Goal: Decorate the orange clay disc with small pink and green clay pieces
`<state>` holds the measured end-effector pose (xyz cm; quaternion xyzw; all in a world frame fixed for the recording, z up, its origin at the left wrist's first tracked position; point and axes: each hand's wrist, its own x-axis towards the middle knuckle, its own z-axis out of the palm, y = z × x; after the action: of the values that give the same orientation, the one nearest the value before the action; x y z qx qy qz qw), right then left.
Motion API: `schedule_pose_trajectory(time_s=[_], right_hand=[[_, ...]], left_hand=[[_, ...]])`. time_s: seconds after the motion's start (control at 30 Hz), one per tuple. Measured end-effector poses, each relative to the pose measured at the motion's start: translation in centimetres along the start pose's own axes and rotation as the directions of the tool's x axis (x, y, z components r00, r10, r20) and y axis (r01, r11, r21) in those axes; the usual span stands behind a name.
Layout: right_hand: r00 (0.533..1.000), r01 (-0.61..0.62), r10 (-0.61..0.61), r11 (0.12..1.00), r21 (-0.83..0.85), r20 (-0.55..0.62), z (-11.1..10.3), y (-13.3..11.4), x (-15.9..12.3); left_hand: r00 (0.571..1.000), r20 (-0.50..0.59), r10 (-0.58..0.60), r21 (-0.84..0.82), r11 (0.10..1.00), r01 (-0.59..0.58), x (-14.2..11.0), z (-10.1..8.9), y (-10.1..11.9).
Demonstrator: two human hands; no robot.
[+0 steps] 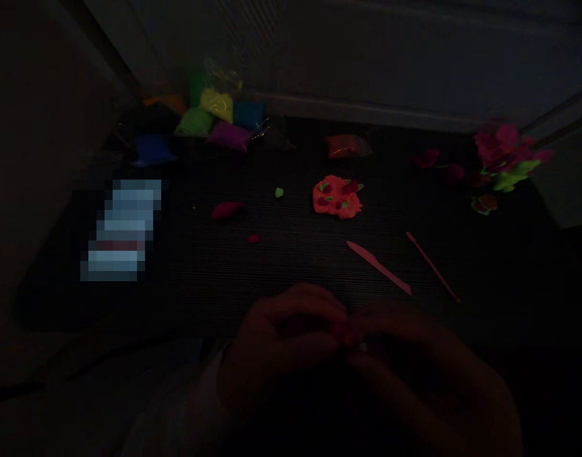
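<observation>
The scene is very dark. Between the fingertips of both hands is a small dark-red piece of modelling clay (344,331), partly covered by the fingers. My left hand (281,346) pinches it from the left, and my right hand (433,365) closes on it from the right. Beyond the hands lies an orange clay slab (341,206) bearing several red and green bits. A larger red clay lump (226,211), a small red clay bit (254,238) and a green clay bit (279,192) rest on the black table. A pink plastic knife (379,266) lies just past my right hand.
A thin pink modelling tool (432,266) lies right of the knife. Bags of coloured clay (214,108) crowd the back left, with an orange bag (348,146) apart. Pink and green clay shapes (507,155) stand at the far right. A lit, pixelated screen (122,228) is at left.
</observation>
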<state>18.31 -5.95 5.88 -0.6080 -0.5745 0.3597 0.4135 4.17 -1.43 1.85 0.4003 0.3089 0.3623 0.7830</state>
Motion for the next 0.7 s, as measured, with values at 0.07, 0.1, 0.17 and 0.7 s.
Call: schedule_pose_trajectory(time_s=[0.07, 0.1, 0.17, 0.7], right_hand=[[1.0, 0.001, -0.001, 1.0, 0.0, -0.013, 0.0, 0.0, -0.1], [1.0, 0.006, -0.006, 1.0, -0.007, -0.021, 0.0, 0.0, -0.1], [1.0, 0.01, -0.011, 0.999, -0.033, -0.029, 0.0, 0.1, -0.1], [0.987, -0.152, 0.128, 0.925, 0.348, 0.093, 0.7, 2.0, -0.2]], left_hand=[[1.0, -0.004, 0.016, 0.013, 1.0, -0.016, 0.0, 0.1, -0.1], [0.999, -0.012, 0.032, 0.045, 0.998, -0.032, 0.0, 0.1, 0.0], [0.996, -0.027, 0.079, 0.141, 0.987, -0.075, -0.1, 0.2, 0.3], [0.941, -0.068, 0.331, 0.655, 0.727, -0.208, -1.0, 0.8, 1.2]])
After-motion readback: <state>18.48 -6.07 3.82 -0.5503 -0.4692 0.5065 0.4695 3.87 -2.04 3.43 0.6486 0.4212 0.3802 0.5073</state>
